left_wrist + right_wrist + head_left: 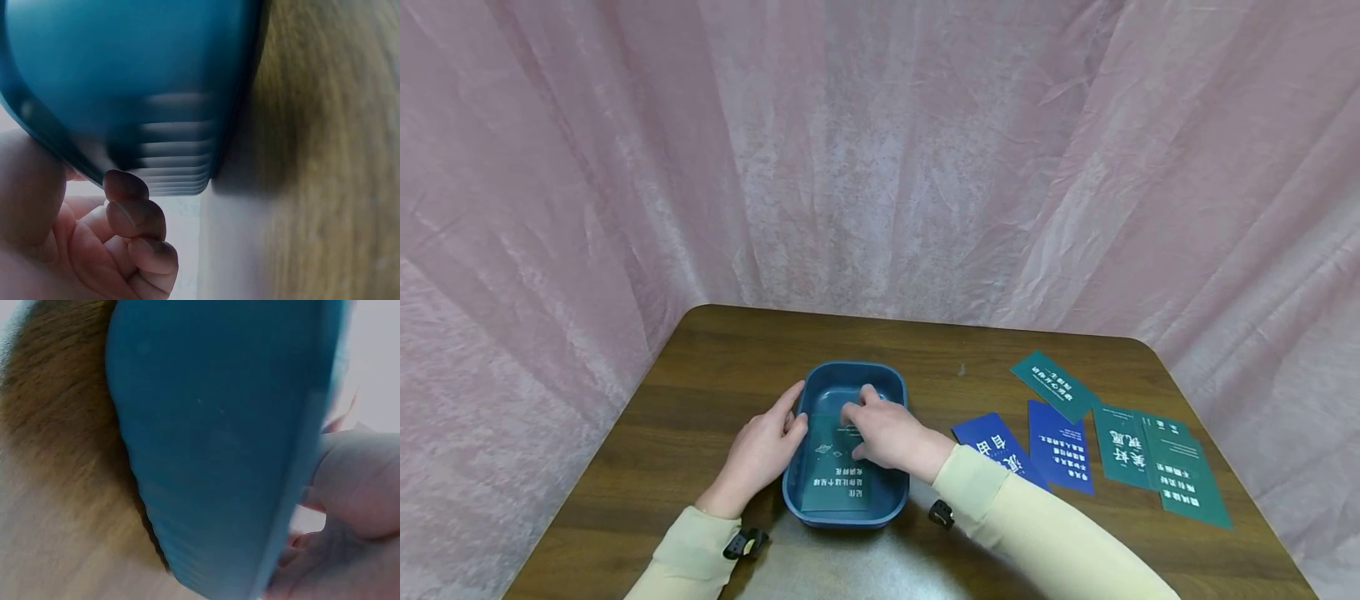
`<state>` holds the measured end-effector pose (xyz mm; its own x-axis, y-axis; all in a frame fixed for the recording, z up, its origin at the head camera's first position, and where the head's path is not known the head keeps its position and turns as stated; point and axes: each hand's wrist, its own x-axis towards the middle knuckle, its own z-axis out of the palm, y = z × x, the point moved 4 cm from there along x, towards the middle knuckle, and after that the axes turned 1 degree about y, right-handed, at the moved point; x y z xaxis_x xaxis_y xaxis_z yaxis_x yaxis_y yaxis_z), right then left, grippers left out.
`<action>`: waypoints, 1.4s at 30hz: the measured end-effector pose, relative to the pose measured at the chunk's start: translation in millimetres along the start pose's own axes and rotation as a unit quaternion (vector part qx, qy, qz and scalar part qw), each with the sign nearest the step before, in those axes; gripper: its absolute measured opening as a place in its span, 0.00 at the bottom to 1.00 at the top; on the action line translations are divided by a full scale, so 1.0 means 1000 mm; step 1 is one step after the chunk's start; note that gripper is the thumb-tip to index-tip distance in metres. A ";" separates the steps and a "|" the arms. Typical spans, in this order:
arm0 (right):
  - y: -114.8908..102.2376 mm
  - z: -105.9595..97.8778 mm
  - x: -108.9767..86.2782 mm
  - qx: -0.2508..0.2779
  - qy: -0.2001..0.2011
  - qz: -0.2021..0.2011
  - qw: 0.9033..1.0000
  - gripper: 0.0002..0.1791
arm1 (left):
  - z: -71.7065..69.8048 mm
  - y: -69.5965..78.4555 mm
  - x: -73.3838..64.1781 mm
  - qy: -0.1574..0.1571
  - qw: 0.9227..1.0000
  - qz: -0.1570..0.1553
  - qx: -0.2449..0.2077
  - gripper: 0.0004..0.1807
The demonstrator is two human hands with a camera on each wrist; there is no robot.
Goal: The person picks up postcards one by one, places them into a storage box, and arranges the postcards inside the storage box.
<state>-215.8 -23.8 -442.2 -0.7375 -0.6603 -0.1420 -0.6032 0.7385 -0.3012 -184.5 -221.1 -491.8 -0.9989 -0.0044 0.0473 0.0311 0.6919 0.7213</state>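
A blue plastic bin (847, 522) stands on the wooden table before me, a green card (835, 487) with white print lying inside it. My left hand (765, 446) grips the bin's left rim; in the left wrist view its curled fingers (140, 219) lie against the outside of the wall. From the right, my right hand (891, 433) reaches over the rim, thumb and fingers spread apart above the card's upper right part. In the right wrist view the bin's side wall (219, 437) hides most of those fingers.
Right of the bin lie two blue cards (992, 437), (1060, 450) and several green ones (1054, 383), (1123, 446), (1187, 471), some overlapping. My right forearm crosses over the nearest blue card. A pink curtain (880, 167) hangs behind the table (737, 342).
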 end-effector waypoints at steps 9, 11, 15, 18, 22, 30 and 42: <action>0.014 -0.021 -0.019 0.009 0.085 -0.024 0.996 0.27 | 0.000 -0.001 0.002 0.001 1.000 -0.005 0.003 0.34; 0.018 -0.025 -0.025 0.018 0.098 -0.028 0.995 0.30 | 0.001 -0.001 0.002 0.002 1.000 -0.006 0.004 0.34; 0.027 -0.031 -0.037 0.027 0.117 -0.015 0.993 0.37 | 0.001 -0.001 0.003 0.003 1.000 -0.006 0.004 0.34; 0.038 -0.033 -0.045 0.023 0.129 0.006 0.991 0.40 | 0.001 -0.001 0.003 0.002 1.000 -0.007 0.002 0.35; 0.057 -0.032 -0.058 0.017 0.135 0.041 0.990 0.42 | 0.000 -0.002 0.003 0.000 1.000 -0.012 0.000 0.35; 0.089 -0.027 -0.086 -0.007 0.124 0.093 0.988 0.45 | -0.003 -0.006 0.003 0.006 1.000 -0.015 -0.001 0.35; 0.121 -0.017 -0.115 -0.046 0.060 0.195 0.978 0.46 | -0.003 -0.006 0.003 0.018 1.000 -0.002 0.008 0.33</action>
<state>-209.2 143.2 -446.0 -0.9439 -0.3097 -0.1149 -0.2903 0.9437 -0.1588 -187.2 -227.2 -493.9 -0.9970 -0.0325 0.0701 0.0270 0.7039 0.7098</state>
